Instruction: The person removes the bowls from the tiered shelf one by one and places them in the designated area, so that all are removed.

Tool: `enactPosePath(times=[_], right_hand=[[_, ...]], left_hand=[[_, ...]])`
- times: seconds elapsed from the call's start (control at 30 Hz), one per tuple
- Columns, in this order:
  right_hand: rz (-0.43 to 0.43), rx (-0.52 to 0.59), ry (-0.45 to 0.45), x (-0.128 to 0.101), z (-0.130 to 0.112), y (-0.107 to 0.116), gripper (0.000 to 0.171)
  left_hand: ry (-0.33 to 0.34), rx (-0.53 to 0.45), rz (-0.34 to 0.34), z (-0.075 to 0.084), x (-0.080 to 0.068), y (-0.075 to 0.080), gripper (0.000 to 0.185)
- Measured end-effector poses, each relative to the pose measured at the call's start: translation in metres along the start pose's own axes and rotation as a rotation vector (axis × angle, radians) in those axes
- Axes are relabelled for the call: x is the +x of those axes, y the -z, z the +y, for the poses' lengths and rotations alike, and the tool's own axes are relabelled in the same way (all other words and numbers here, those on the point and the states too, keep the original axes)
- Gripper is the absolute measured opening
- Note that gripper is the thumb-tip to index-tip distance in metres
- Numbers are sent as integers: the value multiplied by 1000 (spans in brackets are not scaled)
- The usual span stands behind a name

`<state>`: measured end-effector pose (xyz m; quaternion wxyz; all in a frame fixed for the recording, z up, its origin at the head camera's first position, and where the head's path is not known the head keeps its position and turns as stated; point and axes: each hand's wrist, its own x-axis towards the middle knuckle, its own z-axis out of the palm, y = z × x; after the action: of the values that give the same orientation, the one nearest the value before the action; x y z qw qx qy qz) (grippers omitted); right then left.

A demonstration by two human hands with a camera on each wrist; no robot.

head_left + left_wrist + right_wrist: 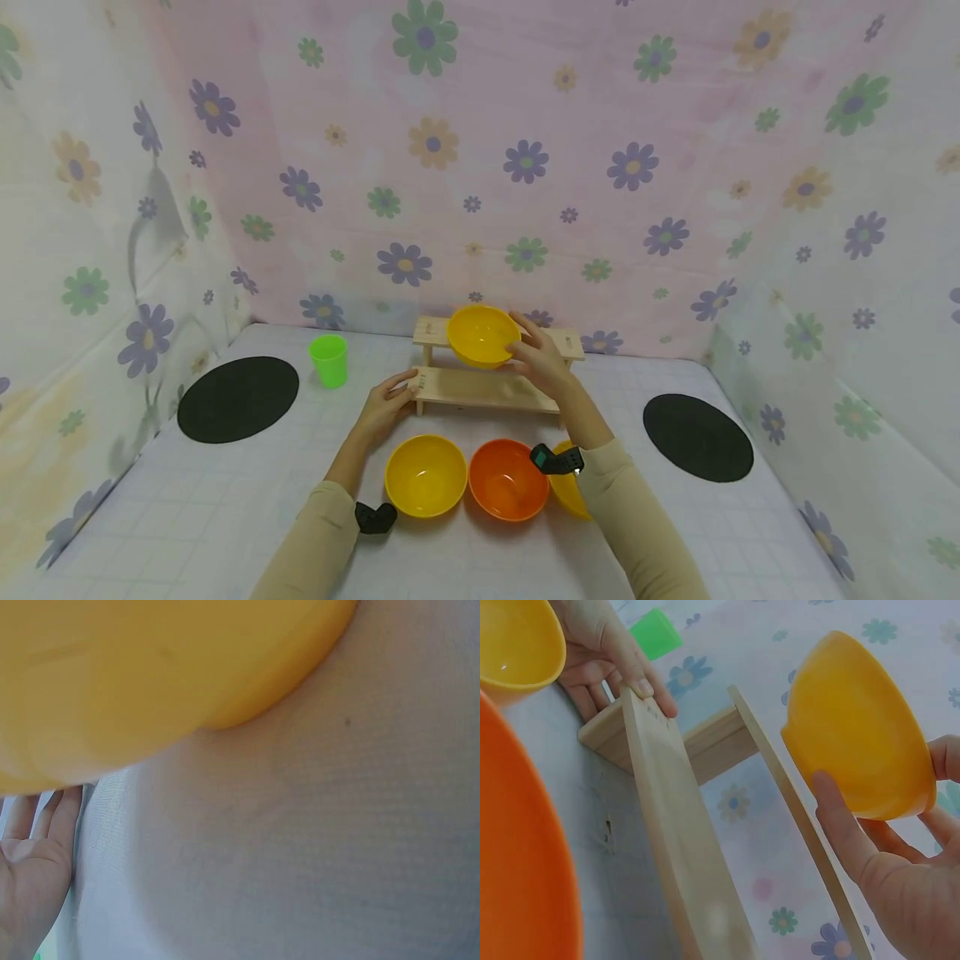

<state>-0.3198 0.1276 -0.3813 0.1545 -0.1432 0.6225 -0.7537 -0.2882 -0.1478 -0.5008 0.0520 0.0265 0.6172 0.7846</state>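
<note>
A yellow bowl [480,333] is in my right hand [542,360], raised over a two-step wooden rack [480,388]. In the right wrist view, the fingers of that right hand [907,877] lie along the underside of the tilted bowl [855,735], with the thumb by its rim. My left hand [384,407] grips the left end of the rack's lower step, its thumb on the board [660,750]. The left wrist view shows part of the left hand [34,877] beyond a yellow bowl [150,682]; its fingertips are hidden there.
In front of the rack stand a yellow bowl [426,477], an orange bowl [508,481] and another yellow bowl [567,492], partly hidden by my right forearm. A green cup [329,362] is at the left. Black round mats [238,400] lie at both sides; flowered cloth hangs behind.
</note>
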Motion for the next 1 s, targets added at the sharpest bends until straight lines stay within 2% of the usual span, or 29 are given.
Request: enactPosePath(times=[0.17, 0.4, 0.63, 1.0], right_hand=[[-34, -16, -5, -9, 1, 5, 72], [-97, -108, 17, -24, 3, 14, 67], [-73, -182, -24, -36, 6, 21, 64], [-98, -250, -20, -59, 11, 39, 64]], left_hand=[[-7, -10, -5, 1, 0, 0, 49], [-5, 0, -7, 2, -1, -2, 48], [1, -1, 0, 0, 0, -2, 49], [-11, 11, 6, 1, -1, -2, 47]])
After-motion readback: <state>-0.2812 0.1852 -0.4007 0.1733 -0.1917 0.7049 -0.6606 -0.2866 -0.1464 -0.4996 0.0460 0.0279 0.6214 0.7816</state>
